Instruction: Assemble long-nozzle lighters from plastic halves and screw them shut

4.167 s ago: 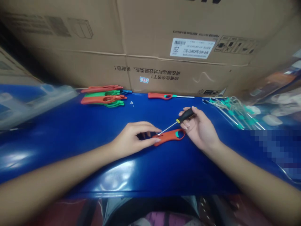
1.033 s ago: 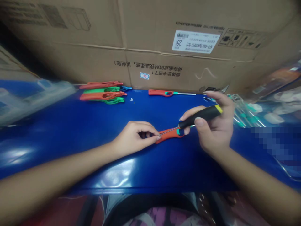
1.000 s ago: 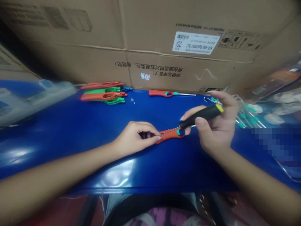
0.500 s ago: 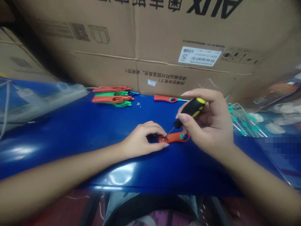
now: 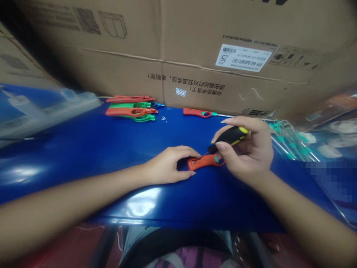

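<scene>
An orange plastic lighter handle point(image 5: 204, 161) with a teal button lies on the blue table point(image 5: 111, 156) in the middle. My left hand point(image 5: 170, 165) is curled around its left end, fingertips pinching it against the table. My right hand point(image 5: 245, 149) grips a black and yellow screwdriver point(image 5: 228, 137). The thin shaft slants down to the left and its tip touches the handle's left part.
A stack of orange and green handles point(image 5: 131, 108) lies at the back left. One orange lighter with a metal tube point(image 5: 199, 112) rests by the cardboard box point(image 5: 195, 56). Several teal-tipped metal rods point(image 5: 287, 139) sit at the right. Clear plastic bags point(image 5: 41, 111) lie at the left.
My right hand has raised the screwdriver from a flat angle to a steeper one and moved closer to the handle. The left hand keeps its hold.
</scene>
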The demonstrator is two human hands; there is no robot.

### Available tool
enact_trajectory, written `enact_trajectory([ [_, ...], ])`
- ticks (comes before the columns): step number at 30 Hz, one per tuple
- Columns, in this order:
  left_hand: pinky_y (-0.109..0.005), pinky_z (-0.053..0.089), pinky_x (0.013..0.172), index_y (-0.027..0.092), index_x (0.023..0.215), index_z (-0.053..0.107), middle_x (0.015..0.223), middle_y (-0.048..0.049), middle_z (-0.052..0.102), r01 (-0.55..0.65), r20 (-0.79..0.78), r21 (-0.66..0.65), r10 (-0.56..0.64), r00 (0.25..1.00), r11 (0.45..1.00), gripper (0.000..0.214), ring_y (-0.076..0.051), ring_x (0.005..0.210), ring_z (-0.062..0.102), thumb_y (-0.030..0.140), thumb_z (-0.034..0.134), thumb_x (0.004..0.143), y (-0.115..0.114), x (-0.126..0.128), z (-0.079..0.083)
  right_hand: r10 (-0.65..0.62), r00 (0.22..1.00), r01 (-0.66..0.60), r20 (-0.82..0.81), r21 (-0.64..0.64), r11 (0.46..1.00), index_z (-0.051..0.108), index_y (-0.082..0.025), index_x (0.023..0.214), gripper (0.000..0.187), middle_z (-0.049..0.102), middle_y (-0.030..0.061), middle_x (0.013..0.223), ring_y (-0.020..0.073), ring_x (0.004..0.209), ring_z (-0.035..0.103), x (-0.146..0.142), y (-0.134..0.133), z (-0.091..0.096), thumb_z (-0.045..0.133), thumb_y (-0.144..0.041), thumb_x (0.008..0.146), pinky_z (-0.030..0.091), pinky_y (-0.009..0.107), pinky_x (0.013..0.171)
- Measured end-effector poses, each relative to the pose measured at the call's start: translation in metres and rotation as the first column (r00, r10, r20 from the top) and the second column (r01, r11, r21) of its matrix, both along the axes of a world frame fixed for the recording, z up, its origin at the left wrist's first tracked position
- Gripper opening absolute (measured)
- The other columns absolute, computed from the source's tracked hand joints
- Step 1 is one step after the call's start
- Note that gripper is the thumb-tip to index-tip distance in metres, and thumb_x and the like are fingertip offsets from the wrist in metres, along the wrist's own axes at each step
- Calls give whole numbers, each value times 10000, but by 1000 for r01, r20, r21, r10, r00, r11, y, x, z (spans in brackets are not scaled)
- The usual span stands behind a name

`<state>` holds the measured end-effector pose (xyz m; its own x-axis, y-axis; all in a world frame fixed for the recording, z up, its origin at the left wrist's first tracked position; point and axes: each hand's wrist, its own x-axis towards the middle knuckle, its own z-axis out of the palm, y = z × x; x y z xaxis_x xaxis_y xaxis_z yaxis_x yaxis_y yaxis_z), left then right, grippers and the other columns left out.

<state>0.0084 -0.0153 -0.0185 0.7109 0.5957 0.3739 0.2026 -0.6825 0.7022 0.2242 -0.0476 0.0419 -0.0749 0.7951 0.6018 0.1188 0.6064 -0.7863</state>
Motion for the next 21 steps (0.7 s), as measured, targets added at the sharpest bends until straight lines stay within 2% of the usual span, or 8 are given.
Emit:
enact_trajectory([
  [6,-346,533,978,170,1168,682,1199,-93,725,12,-2,-25,-12,1000,1000,306,-227,1100,690,195,713,865,-1,1,3,22,994,-27,106,38,999,634,-331,1204,415,708,20,939,181,721,692,3,2,-5,765,-160,849,600,331,604],
  [12,-339,528,978,165,1184,672,1194,-85,725,22,1,-17,-22,1000,1000,345,-216,1094,688,163,727,843,1,1,3,43,981,-83,187,212,974,574,-259,1266,416,684,30,935,167,726,698,5,10,-11,720,-177,886,637,323,630],
  [21,-343,534,966,184,1186,677,1182,-76,727,23,10,-28,-23,1000,999,337,-216,1080,691,173,722,852,1,0,2,31,980,-79,197,241,967,569,-263,1243,366,678,35,920,179,733,707,2,9,-11,698,-188,910,648,326,619],
])
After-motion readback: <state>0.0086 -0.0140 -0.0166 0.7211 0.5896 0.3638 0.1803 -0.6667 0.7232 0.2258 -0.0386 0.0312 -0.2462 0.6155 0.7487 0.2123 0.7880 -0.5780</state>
